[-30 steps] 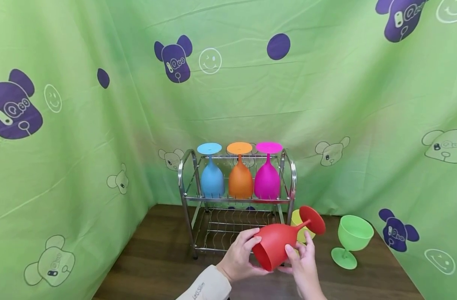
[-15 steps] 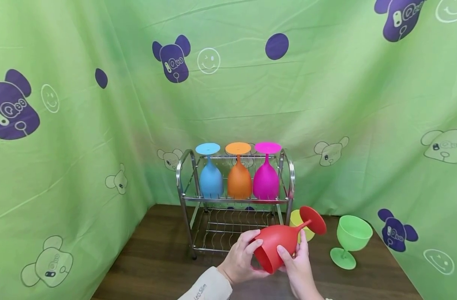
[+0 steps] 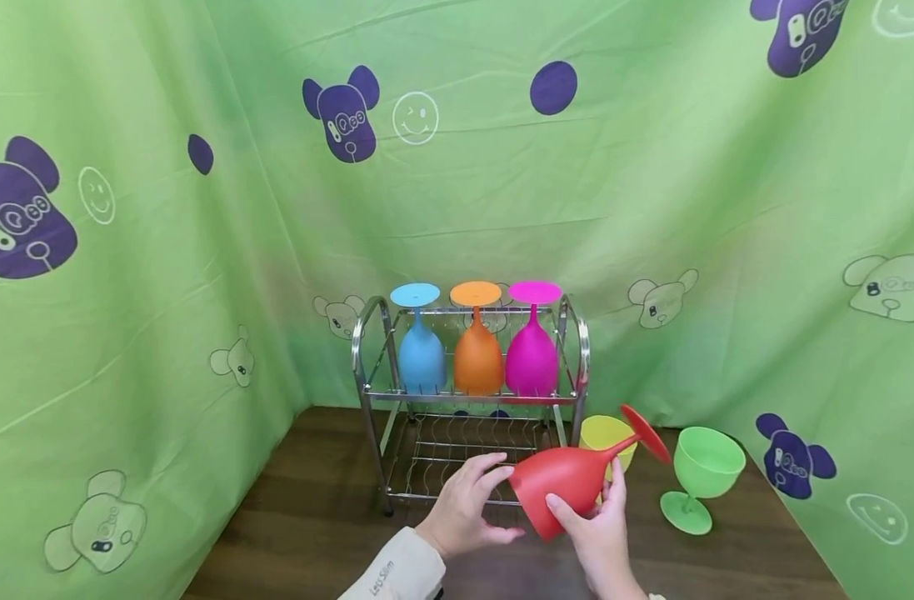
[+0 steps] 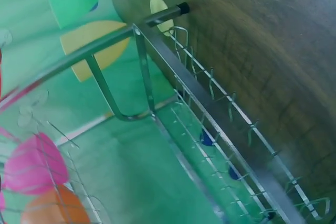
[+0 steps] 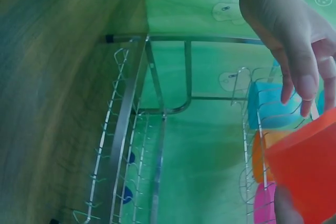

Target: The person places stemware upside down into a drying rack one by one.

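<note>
In the head view a red goblet (image 3: 565, 483) is tilted, its mouth to the lower left and its round foot up to the right. My right hand (image 3: 599, 525) grips the bowl, thumb across its near side. Just left of the rim is my left hand (image 3: 467, 508), fingers spread and holding nothing; the right wrist view shows a gap between its fingertips (image 5: 306, 85) and the red rim. Blue (image 3: 422, 358), orange (image 3: 478, 358) and magenta (image 3: 531, 358) goblets stand upside down in a row on the metal rack (image 3: 471, 401)'s upper tier.
A yellow goblet (image 3: 605, 433) stands right of the rack, partly hidden behind the red one. Farther right a green goblet (image 3: 707, 467) stands upright on the wooden table (image 3: 277, 508). Wire slots line the rack's lower tier (image 3: 475, 446). Green patterned cloth (image 3: 457, 192) surrounds the table.
My left hand has let go of the red goblet and drawn slightly left. The goblet has turned in my right hand, its foot shifting right and its mouth facing more downward.
</note>
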The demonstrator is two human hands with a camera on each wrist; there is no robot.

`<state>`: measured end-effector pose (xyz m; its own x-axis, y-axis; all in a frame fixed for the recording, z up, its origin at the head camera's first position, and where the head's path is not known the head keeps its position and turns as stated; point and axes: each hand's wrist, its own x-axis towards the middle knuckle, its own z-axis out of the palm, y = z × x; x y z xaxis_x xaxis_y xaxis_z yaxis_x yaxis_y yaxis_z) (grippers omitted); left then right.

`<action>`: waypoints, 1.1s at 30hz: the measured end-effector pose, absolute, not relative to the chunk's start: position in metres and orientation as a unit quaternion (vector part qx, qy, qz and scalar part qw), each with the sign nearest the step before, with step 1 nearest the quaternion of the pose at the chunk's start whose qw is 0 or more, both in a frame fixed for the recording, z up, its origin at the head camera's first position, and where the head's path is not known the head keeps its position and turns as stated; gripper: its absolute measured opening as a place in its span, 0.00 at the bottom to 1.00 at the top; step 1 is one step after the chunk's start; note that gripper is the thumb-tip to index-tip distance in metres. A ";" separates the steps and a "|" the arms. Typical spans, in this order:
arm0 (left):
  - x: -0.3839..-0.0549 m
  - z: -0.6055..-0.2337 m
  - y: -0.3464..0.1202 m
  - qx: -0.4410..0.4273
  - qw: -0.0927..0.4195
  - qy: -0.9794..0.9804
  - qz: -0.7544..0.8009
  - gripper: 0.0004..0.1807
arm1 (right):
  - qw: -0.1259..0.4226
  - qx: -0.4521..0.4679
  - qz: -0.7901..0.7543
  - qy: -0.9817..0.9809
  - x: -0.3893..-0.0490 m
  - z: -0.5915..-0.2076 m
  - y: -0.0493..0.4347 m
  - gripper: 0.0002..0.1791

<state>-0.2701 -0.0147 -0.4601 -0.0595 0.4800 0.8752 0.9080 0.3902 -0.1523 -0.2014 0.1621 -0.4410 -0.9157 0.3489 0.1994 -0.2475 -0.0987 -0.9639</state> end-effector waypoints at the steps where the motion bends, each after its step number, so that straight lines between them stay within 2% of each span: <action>1: -0.270 -0.461 -0.018 -0.495 0.460 -0.699 -0.232 0.53 | 0.201 -0.045 0.739 -0.641 -0.202 -0.442 0.162 0.58; 7: -0.276 -0.469 -0.034 -0.449 0.426 -0.741 -0.258 0.45 | 0.191 -0.053 0.734 -0.649 -0.205 -0.447 0.163 0.58; 12: -0.282 -0.474 -0.053 -0.376 0.412 -0.771 -0.308 0.36 | 0.187 -0.054 0.724 -0.661 -0.209 -0.453 0.162 0.56; 16: -0.286 -0.472 -0.061 -0.319 0.419 -0.784 -0.328 0.30 | 0.205 -0.050 0.685 -0.697 -0.211 -0.459 0.162 0.56; 23: -0.291 -0.470 -0.063 -0.229 0.461 -0.784 -0.346 0.27 | 0.246 -0.022 0.633 -0.734 -0.217 -0.473 0.157 0.56; 33: -0.294 -0.471 -0.084 -0.087 0.453 -0.770 -0.442 0.23 | 0.218 -0.011 0.537 -0.815 -0.223 -0.487 0.152 0.57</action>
